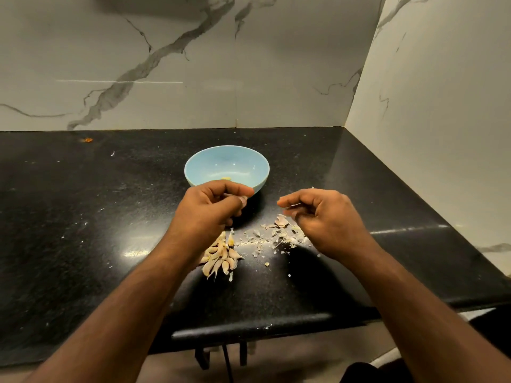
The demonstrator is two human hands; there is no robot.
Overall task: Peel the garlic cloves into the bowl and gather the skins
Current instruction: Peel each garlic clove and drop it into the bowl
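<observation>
A light blue bowl (226, 165) stands on the black counter, with a peeled yellowish clove (226, 178) at its bottom. My left hand (213, 205) hovers just in front of the bowl's near rim and pinches a garlic clove between thumb and fingers. My right hand (320, 217) is to the right of it and pinches a thin piece of skin (293, 205). A heap of unpeeled cloves (221, 257) lies under my left wrist. Loose skins (279, 233) are scattered below my right hand.
The black counter (110, 217) meets marble walls at the back and right, forming a corner. Its front edge (249, 327) runs below my forearms. An orange scrap (87, 139) lies at the back left. Small crumbs dot the surface.
</observation>
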